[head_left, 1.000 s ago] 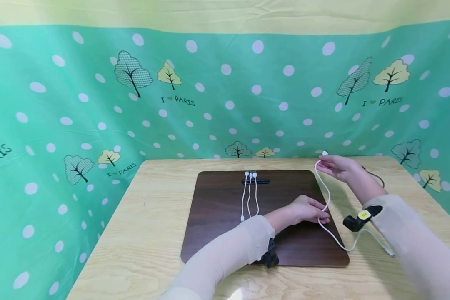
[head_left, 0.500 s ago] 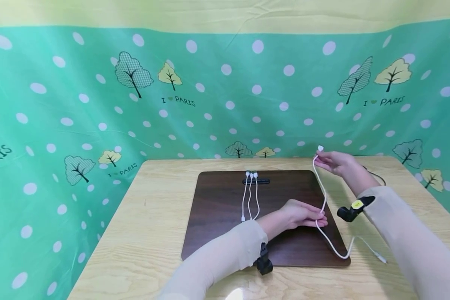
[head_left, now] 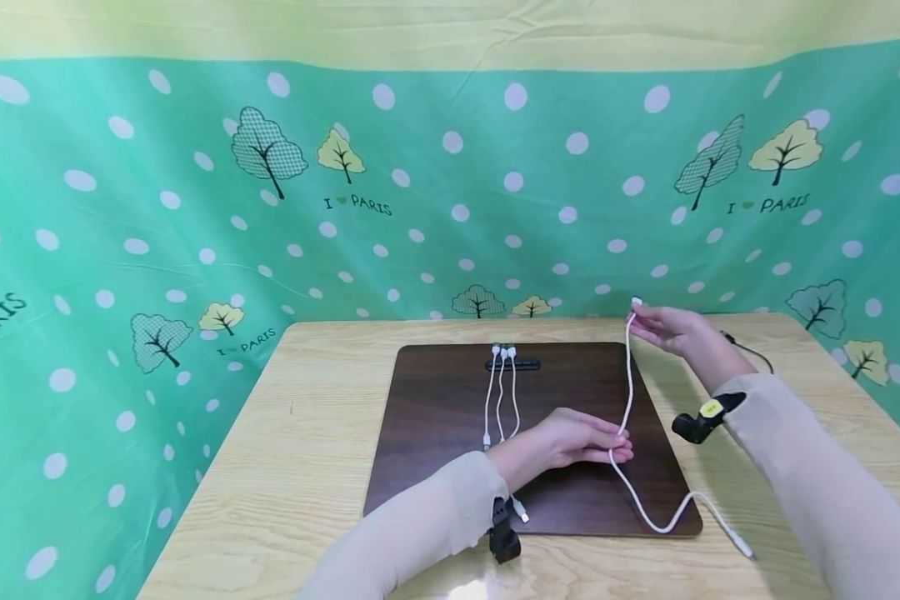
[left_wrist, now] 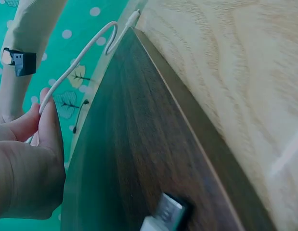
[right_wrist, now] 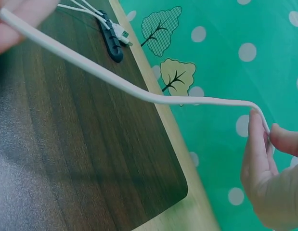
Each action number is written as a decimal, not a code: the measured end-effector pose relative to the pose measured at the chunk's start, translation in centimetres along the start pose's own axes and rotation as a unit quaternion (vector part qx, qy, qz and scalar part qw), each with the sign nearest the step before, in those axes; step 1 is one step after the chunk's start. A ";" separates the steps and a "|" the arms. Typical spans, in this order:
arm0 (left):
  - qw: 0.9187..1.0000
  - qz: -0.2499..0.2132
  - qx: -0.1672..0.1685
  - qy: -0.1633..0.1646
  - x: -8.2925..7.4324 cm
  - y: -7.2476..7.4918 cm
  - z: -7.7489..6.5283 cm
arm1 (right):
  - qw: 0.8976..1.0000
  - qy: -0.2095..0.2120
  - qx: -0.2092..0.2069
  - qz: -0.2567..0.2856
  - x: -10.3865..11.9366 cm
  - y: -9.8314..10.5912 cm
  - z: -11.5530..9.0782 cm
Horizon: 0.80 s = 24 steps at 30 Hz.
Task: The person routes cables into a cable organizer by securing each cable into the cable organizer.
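Note:
A white USB cable (head_left: 629,385) stretches between my hands above the right side of a dark wood board (head_left: 427,425). My right hand (head_left: 671,327) pinches it close to its white plug (head_left: 637,302), near the table's back edge. Lower down, my left hand (head_left: 579,437) holds the same cable between thumb and fingers, also visible in the left wrist view (left_wrist: 31,166). From there the cable sags over the board's front right corner, its other end (head_left: 742,547) on the table. A black cable holder (head_left: 527,364) at the board's back carries several white cables (head_left: 500,392).
One USB plug (head_left: 521,510) lies near the board's front edge, beside my left sleeve. A thin black cord (head_left: 753,352) rests on the pale wooden table (head_left: 270,467) behind my right arm. A green patterned cloth (head_left: 420,200) hangs behind and at the sides.
My left hand has moved left and slightly toward me, still holding the cable. My right hand has shifted slightly left, and the plug has turned. The trailing end has slid left and nearer.

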<state>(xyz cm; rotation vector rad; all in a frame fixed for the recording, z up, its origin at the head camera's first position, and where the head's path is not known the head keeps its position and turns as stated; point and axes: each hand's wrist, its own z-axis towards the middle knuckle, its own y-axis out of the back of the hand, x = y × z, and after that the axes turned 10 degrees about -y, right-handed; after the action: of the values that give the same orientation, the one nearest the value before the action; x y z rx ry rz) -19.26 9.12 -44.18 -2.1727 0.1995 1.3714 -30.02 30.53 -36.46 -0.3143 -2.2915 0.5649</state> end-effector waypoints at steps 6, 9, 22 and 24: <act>1.000 0.010 -0.001 -0.004 0.1 0.7 -1.0 | 0.999 -0.007 -0.017 -0.045 -0.2 -0.3 0.5; 1.000 0.016 -0.006 -0.012 0.0 1.0 -1.6 | 0.998 -0.016 -0.027 -0.051 -0.4 -0.6 0.8; 1.000 0.016 -0.016 -0.014 -0.1 2.5 -3.3 | 0.997 -0.023 -0.034 -0.063 -1.1 -1.7 1.9; 1.000 0.016 -0.015 -0.013 -0.1 2.8 -3.5 | 0.996 -0.020 -0.044 -0.075 -1.2 -1.9 2.0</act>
<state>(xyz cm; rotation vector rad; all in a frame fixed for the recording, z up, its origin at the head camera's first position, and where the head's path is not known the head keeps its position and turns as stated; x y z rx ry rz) -17.67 4.91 -43.96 -2.1837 0.2060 1.4300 -30.77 27.78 -37.49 -0.1734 -2.3595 0.3978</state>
